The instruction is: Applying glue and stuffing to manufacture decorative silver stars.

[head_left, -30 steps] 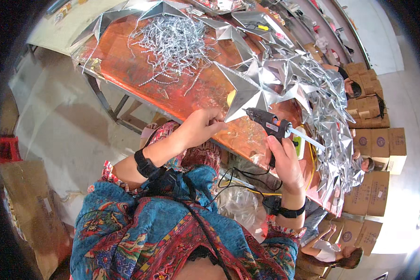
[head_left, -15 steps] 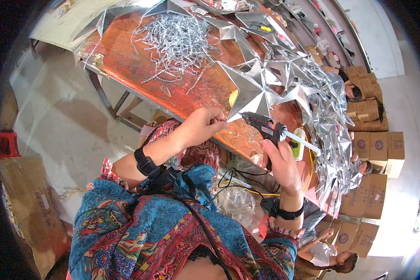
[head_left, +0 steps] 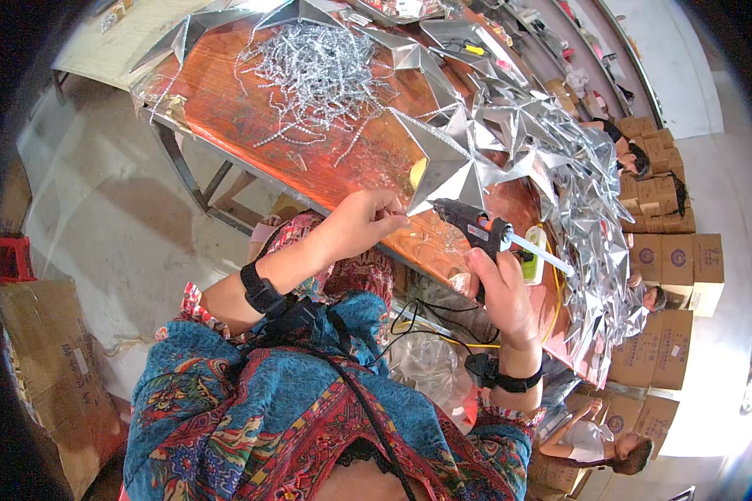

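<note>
My right hand (head_left: 505,294) is wrapped round a black hot glue gun (head_left: 470,224), with a pale glue stick (head_left: 541,252) jutting from its back end. The gun's nozzle rests by the lower point of a shiny silver folded star (head_left: 449,182) on the table. At that same point the thumb and fingers of my left hand (head_left: 361,225) are pinched together on the star's tip. Sparkly trim runs along one upper edge of this star. Whether the nozzle touches the metal cannot be made out. Part of a round yellow thing (head_left: 418,174) shows beside the star.
A tangled heap of silver beaded trim (head_left: 313,71) lies on the reddish wooden table (head_left: 226,108). Many silver stars (head_left: 585,225) are piled along the right side. A white-and-green box (head_left: 533,257) and cables (head_left: 443,309) are near my right hand. Cardboard boxes (head_left: 664,351) and co-workers (head_left: 597,438) are at right.
My hands, the glue gun and the star stay almost in place. The co-worker at the lower right has shifted their head and arm slightly.
</note>
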Motion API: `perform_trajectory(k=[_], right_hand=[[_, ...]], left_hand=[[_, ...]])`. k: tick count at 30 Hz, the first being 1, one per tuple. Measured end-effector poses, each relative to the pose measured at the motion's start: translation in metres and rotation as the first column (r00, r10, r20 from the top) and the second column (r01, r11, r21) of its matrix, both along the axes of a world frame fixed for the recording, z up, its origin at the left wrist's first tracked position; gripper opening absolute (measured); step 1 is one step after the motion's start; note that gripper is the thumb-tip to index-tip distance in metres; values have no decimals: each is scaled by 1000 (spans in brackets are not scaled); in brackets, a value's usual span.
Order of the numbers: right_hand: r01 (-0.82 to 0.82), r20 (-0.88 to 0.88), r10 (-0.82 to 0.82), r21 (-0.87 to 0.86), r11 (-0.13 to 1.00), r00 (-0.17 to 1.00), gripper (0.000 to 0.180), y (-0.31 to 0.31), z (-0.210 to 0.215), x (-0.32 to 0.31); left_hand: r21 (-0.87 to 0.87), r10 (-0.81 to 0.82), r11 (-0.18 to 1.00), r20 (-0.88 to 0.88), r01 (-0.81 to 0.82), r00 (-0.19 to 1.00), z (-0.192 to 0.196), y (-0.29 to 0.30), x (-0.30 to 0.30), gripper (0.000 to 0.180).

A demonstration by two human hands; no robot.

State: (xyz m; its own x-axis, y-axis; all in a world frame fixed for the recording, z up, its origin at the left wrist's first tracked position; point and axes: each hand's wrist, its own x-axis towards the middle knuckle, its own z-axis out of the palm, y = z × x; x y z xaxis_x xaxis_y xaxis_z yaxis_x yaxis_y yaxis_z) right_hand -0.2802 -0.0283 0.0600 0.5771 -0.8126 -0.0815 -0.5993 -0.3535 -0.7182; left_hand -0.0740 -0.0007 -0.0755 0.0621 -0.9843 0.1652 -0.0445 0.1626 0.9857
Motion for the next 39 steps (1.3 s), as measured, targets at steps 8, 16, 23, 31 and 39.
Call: perform_trajectory(k=[8,16,23,31,39], right_hand=[[60,22,-67,231,971,998,29,7,4,0],[14,-87,2,190,982,996,30,4,8,2],[64,-90,-48,182,981,995,27,6,5,4],[44,-107,-24,189,981,994,27,11,8,7],[71,-66,-59,200,977,996,27,13,6,8]], left_hand=[[-32,46,998,-71,-48,996,-1,7,21,8],[-26,172,984,-115,-176,978,17,16,44,6],[-25,186,982,-74,-188,980,11,18,49,8],[-26,193,980,-79,-196,978,3,15,48,8],[-18,189,981,-62,-191,980,3,14,48,7]])
